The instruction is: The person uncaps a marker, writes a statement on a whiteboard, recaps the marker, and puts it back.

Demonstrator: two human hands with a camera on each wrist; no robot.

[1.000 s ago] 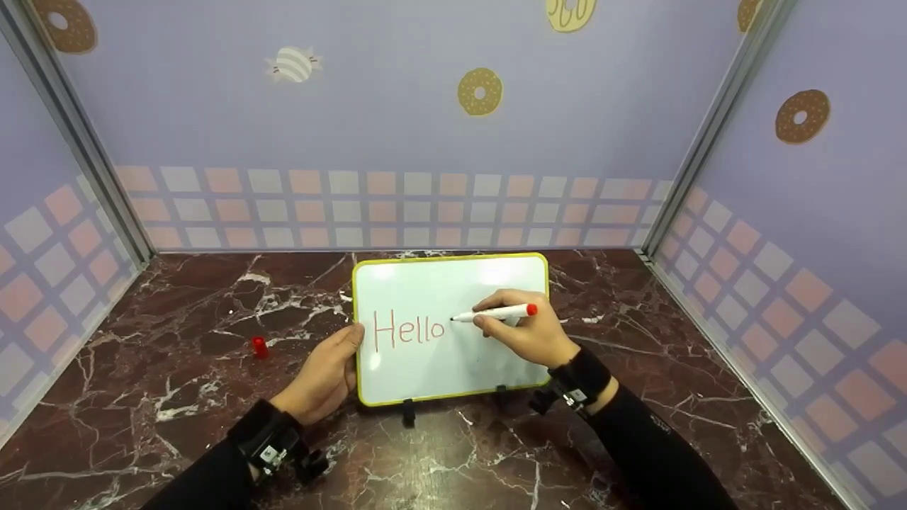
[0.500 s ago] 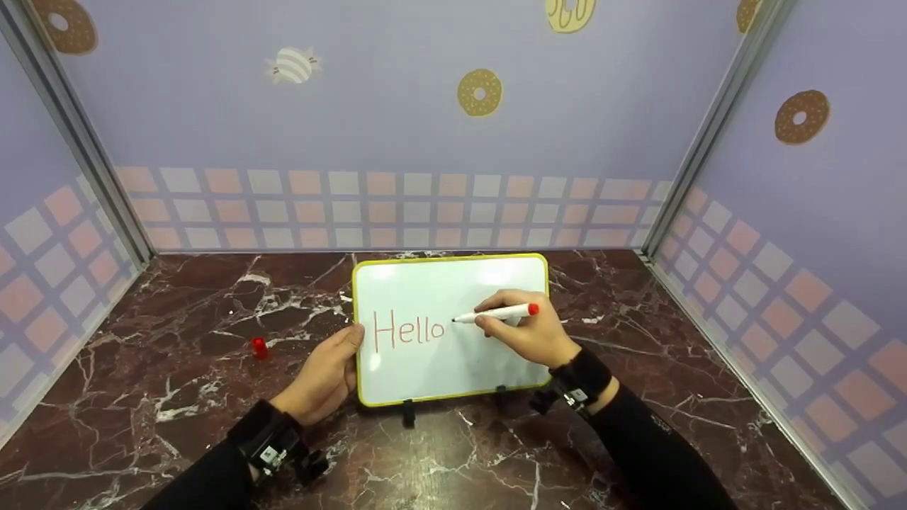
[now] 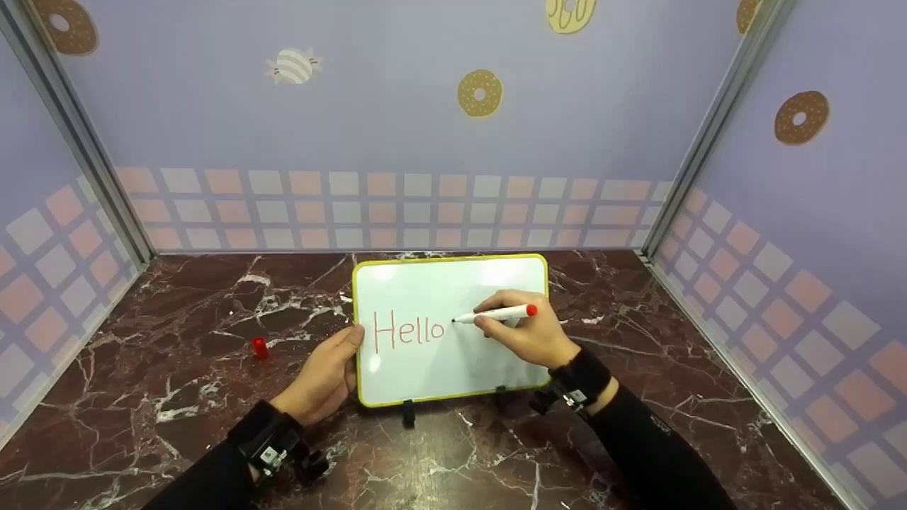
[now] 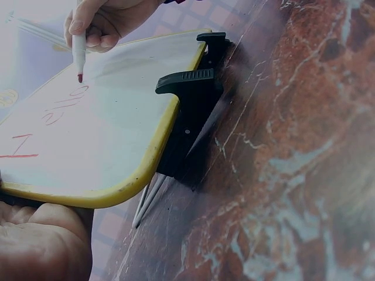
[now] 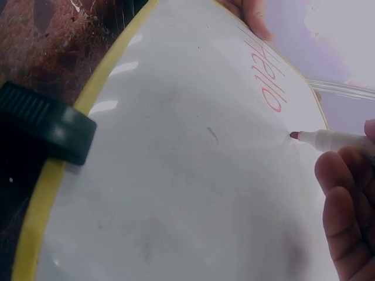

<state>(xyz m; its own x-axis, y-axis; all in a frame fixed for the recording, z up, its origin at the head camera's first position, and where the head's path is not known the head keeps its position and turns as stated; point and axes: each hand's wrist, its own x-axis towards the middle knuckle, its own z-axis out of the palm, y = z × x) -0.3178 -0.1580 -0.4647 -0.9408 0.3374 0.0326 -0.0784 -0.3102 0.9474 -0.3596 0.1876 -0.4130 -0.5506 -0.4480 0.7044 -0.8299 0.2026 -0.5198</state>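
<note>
A small whiteboard (image 3: 425,375) with a yellow frame stands tilted back on a black stand (image 4: 190,111), the word "Hello" in red on its left half. My left hand (image 3: 322,372) grips the board's left edge, thumb on the front and fingers behind, mostly hidden. In my right hand (image 3: 528,329) a white marker (image 3: 496,314) with a red end is pinched between thumb and fingers. Its tip (image 5: 295,135) is at the board just right of the "o"; whether it touches, I cannot tell. The red marker cap (image 3: 260,348) lies apart on the table, left of my left hand.
The dark red marbled table (image 3: 177,439) carries everything. A lilac wall (image 3: 397,134) with doughnut pictures and pink and white squares closes off the back, with more walls at both sides. Black clips of the stand (image 5: 50,123) hold the board's lower edge.
</note>
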